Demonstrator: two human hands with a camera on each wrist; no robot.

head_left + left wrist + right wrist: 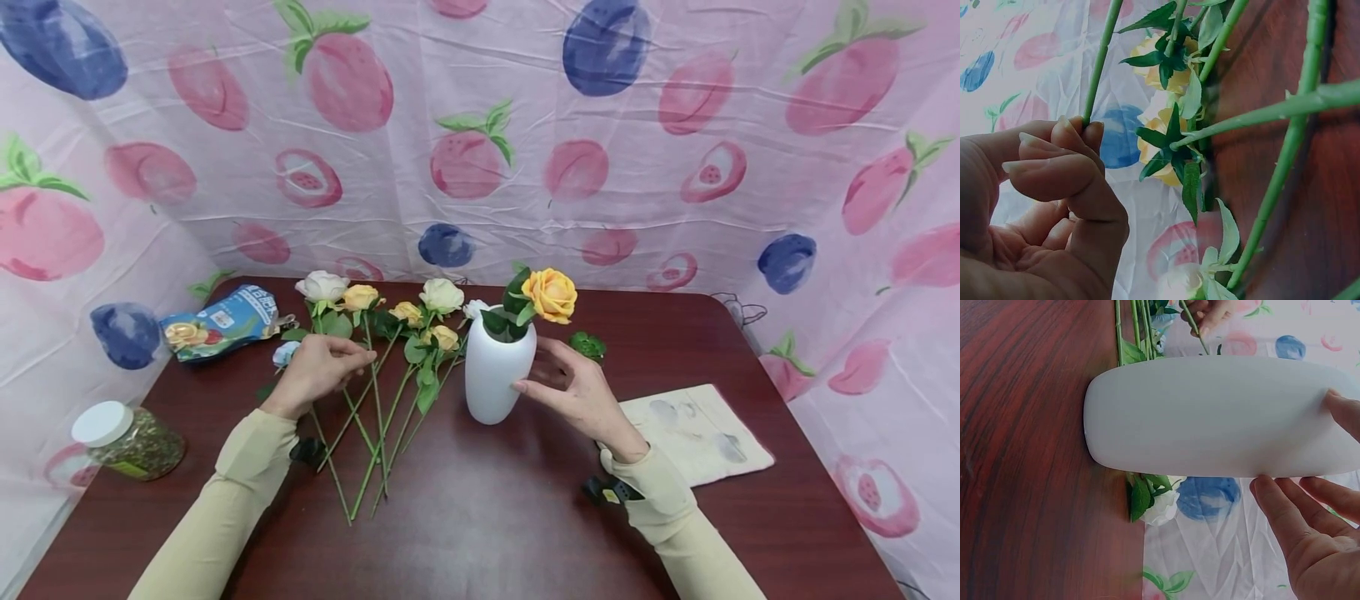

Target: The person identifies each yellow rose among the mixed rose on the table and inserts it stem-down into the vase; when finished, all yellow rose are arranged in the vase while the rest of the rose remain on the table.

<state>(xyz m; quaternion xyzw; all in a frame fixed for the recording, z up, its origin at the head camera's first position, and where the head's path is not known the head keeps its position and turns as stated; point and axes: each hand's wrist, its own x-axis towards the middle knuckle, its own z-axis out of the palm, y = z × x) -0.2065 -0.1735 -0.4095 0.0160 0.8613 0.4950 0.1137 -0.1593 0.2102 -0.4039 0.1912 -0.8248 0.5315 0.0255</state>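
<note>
My left hand (pixel 322 373) pinches the green stem (pixel 1101 62) of an artificial rose between thumb and fingertips. That stem appears to run up to a yellow rose (pixel 360 297) in the head view. Several other roses lie around it, among them a cream rose (pixel 442 296) and a white rose (pixel 322 287), their stems crossing on the table. My right hand (pixel 577 392) holds the upright white vase (pixel 495 379), with the thumb on the near side and fingers along its right side. One orange-yellow rose (pixel 553 295) stands in the vase, its stem hidden inside.
At the left are a clear jar (pixel 142 446) with a white lid and a blue snack bag (pixel 225 323). A folded cream cloth (pixel 697 433) lies at the right. A small green plant (pixel 587 345) sits behind the right hand. Patterned curtain surrounds the brown table (pixel 480 525).
</note>
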